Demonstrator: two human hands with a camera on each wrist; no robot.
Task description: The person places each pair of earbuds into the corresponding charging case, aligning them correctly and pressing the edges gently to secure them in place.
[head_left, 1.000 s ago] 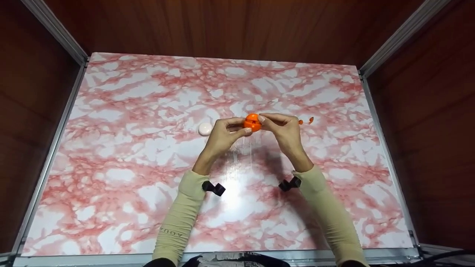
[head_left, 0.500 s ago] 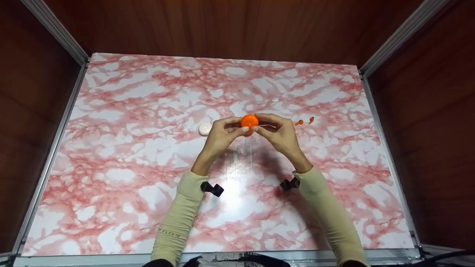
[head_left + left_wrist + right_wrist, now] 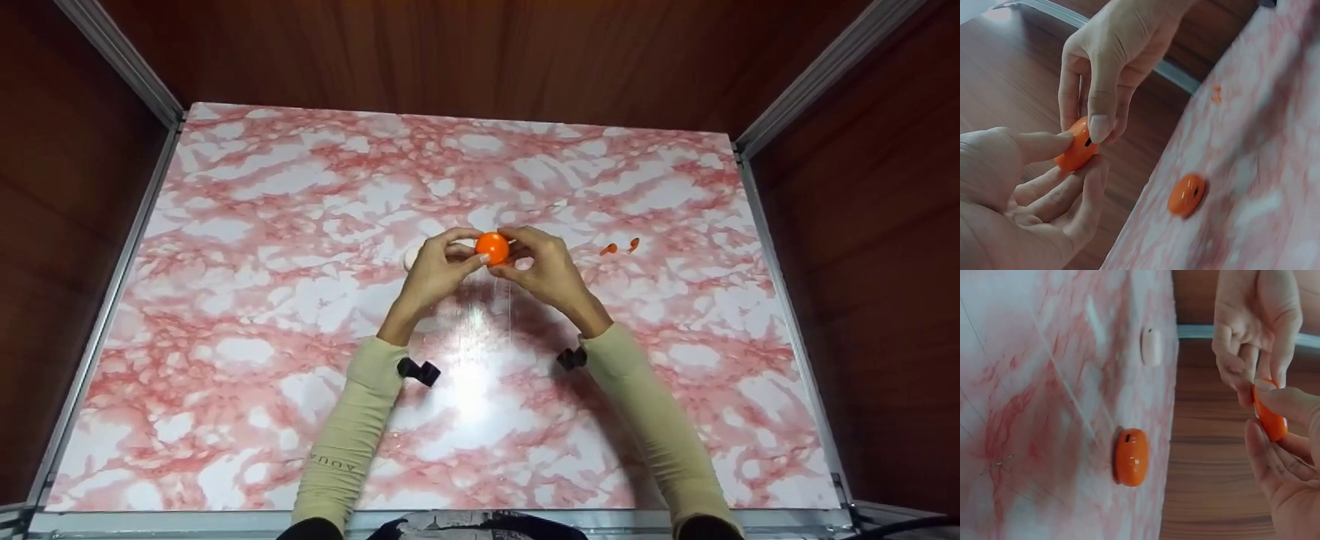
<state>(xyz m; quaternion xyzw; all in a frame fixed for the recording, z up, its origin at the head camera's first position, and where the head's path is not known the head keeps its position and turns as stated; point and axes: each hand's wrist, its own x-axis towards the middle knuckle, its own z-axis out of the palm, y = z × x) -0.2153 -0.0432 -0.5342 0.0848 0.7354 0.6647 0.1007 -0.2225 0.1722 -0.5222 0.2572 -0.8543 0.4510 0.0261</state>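
Observation:
Both hands hold one small rounded orange earbud case (image 3: 492,248) above the middle of the table. Its lid looks closed, and a dark slot shows on the case (image 3: 1077,147) in the left wrist view. My left hand (image 3: 436,274) pinches it from the left between thumb and fingers. From the right, my right hand (image 3: 551,271) grips it too, its thumb lying on the case (image 3: 1271,417). A second orange case (image 3: 1131,457) lies on the table below, mostly hidden behind the held one in the head view.
A white case (image 3: 1152,347) lies left of the hands, partly covered by the left hand in the head view. To the right, two orange earbuds (image 3: 609,249) rest on the marbled table (image 3: 300,420). Dark wooden panels (image 3: 450,60) enclose the table.
One second ago the held case showed two orange parts with a dark gap; now it shows one round smooth face. Both hands have shifted slightly left with it.

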